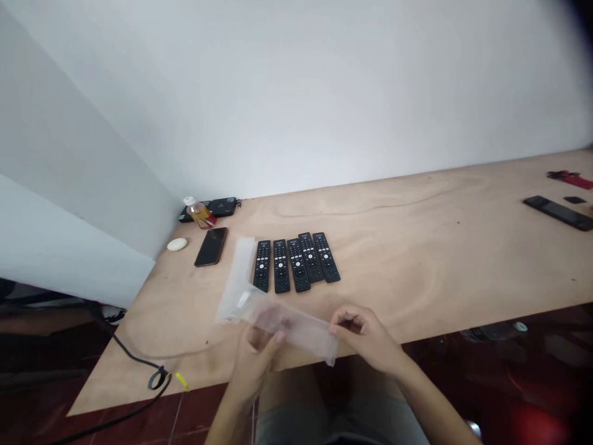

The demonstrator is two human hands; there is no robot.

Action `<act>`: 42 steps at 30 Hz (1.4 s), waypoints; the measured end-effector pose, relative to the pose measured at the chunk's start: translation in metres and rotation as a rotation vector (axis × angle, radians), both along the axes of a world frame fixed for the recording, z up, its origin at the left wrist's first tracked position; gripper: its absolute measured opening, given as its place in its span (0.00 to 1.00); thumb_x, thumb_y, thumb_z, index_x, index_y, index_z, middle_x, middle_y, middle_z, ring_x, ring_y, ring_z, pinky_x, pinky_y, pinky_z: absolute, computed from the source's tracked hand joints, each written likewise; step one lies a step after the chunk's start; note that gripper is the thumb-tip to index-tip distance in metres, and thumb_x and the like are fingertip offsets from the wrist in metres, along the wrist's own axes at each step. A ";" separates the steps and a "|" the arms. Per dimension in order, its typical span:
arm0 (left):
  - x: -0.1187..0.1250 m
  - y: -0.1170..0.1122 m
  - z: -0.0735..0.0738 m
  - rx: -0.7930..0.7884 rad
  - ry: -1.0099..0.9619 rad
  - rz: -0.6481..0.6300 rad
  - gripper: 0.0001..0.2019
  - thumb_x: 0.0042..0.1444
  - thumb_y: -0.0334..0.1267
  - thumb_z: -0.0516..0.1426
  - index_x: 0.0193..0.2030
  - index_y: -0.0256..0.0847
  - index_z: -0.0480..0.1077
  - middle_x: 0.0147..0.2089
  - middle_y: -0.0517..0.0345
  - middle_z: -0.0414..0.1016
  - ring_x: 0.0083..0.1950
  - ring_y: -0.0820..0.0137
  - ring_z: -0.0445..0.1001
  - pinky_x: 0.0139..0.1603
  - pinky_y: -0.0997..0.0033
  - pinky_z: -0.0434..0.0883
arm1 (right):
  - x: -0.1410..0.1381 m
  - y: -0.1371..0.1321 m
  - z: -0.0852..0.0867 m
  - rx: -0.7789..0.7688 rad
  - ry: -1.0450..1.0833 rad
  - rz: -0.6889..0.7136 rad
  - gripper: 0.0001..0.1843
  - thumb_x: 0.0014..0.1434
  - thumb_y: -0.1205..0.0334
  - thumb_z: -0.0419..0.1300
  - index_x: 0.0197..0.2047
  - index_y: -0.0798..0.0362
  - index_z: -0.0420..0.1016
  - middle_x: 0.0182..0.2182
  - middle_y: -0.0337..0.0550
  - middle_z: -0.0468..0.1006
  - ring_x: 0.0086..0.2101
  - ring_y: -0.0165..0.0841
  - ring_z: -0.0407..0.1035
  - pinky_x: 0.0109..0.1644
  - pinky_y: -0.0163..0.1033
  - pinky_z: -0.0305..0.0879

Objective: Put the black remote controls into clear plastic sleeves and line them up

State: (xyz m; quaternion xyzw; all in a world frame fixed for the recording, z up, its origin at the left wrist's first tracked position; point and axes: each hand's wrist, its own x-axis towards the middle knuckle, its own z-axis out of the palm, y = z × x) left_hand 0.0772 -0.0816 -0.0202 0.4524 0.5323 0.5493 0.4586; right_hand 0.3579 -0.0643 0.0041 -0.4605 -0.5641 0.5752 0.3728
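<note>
A clear plastic sleeve (301, 330) is stretched between my hands above the table's front edge. My left hand (257, 352) grips its left part, with thumb and fingers closed on the film. At its right end, my right hand (364, 334) pinches the sleeve between thumb and fingers. Further clear plastic sleeves (238, 272) lie flat on the table, partly behind the held one. Beside them several black remote controls (280, 266) lie in a row, buttons up. Two of these, a third remote (298, 266) and its right neighbour (310, 256), touch or overlap. Motion blurs the held sleeve slightly.
The wooden table (417, 247) meets a white wall behind. At left are a phone (211, 246), a round white lid (176, 245), a bottle (200, 214) and black boxes (223, 207). A black cable (134, 355) crosses the front left corner. Another phone (558, 213) lies far right.
</note>
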 end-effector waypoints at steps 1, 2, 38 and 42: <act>0.002 0.002 0.005 -0.042 0.026 0.025 0.30 0.56 0.57 0.73 0.59 0.42 0.78 0.54 0.45 0.86 0.53 0.55 0.87 0.55 0.57 0.84 | -0.007 -0.001 -0.001 -0.006 0.018 0.010 0.14 0.67 0.47 0.71 0.39 0.49 0.82 0.36 0.41 0.82 0.39 0.40 0.75 0.44 0.41 0.69; 0.000 0.007 0.014 -0.068 0.056 0.062 0.29 0.57 0.54 0.73 0.59 0.41 0.78 0.53 0.46 0.87 0.52 0.56 0.87 0.53 0.59 0.84 | -0.012 -0.001 -0.002 -0.011 0.037 0.014 0.14 0.67 0.47 0.71 0.40 0.49 0.82 0.37 0.41 0.83 0.40 0.40 0.76 0.44 0.41 0.69; -0.076 0.026 0.046 0.667 1.025 0.364 0.06 0.68 0.29 0.64 0.50 0.42 0.78 0.45 0.52 0.80 0.48 0.61 0.78 0.52 0.56 0.74 | -0.121 0.030 -0.007 0.877 -0.753 0.275 0.18 0.77 0.71 0.54 0.64 0.52 0.75 0.68 0.52 0.77 0.69 0.51 0.64 0.71 0.68 0.57; -0.053 0.012 0.047 0.717 0.988 0.174 0.08 0.67 0.27 0.65 0.47 0.44 0.77 0.43 0.54 0.78 0.46 0.62 0.77 0.51 0.58 0.75 | -0.075 -0.013 -0.001 0.769 -0.652 0.290 0.06 0.75 0.62 0.63 0.54 0.51 0.78 0.55 0.50 0.83 0.56 0.47 0.73 0.65 0.59 0.67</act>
